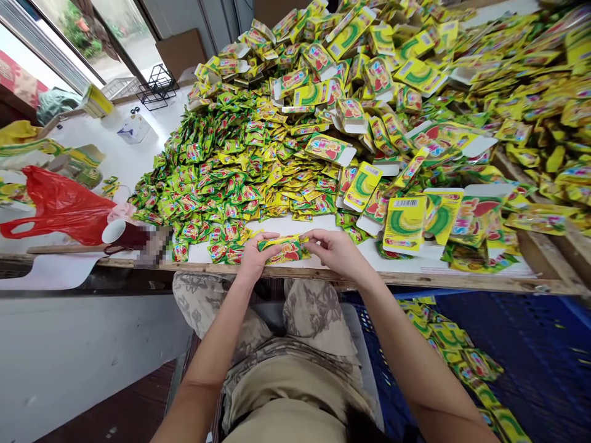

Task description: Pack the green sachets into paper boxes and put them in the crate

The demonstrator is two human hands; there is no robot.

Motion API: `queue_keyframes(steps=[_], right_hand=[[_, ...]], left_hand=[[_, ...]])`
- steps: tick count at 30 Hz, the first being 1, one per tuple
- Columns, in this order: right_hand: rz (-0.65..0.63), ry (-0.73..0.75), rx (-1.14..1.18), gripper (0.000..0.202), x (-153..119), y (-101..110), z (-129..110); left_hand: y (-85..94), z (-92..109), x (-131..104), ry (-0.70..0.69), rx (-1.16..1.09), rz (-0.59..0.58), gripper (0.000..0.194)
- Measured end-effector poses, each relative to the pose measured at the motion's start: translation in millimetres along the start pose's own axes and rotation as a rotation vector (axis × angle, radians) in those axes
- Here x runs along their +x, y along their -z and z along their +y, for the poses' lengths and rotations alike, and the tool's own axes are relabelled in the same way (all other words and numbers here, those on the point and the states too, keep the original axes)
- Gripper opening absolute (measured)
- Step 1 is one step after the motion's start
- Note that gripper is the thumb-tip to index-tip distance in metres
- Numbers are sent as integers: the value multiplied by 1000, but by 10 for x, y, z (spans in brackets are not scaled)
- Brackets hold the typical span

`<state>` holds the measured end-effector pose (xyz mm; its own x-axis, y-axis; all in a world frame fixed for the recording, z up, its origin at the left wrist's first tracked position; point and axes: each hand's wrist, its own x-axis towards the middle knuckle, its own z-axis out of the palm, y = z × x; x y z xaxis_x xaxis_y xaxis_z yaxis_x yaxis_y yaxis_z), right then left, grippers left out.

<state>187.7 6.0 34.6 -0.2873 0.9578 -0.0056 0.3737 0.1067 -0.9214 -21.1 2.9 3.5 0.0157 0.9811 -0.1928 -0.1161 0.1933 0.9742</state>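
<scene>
Above the table's front edge, my left hand (259,253) grips a small yellow-and-green printed carton (287,251) by its left end, thumb across the front. The carton lies sideways with its watermelon print facing me. At its right end, the fingers of my right hand (333,248) are pinched together on the end flap. Whether a sachet is between those fingers, I cannot make out. Just behind my hands spreads a heap of green and yellow candy sachets (221,178). Several open cartons (404,223) stand and lie to the right of my right hand.
A large pile of cartons (351,37) rises at the back. Yellow sachets (545,98) fill the right side behind a wooden strip (545,246). At left are a red plastic bag (69,206), a mug (120,235) and a black wire rack (157,87). A blue crate (521,344) holding filled cartons stands below right.
</scene>
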Motion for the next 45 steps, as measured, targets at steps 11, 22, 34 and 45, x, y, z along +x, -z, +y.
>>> queue_keyframes(steps=[11, 22, 34, 45], right_hand=[[-28, -132, 254, 19, 140, -187, 22], [-87, -170, 280, 32, 73, -49, 23], [-46, -94, 96, 19, 250, 83, -73], [-230, 126, -763, 10, 506, 139, -556]], left_hand=[[-50, 40, -50, -119, 165, 20, 43], [-58, 23, -70, -108, 209, -5, 42], [-96, 173, -50, -115, 264, -98, 32], [-288, -107, 163, -23, 338, -282, 34]])
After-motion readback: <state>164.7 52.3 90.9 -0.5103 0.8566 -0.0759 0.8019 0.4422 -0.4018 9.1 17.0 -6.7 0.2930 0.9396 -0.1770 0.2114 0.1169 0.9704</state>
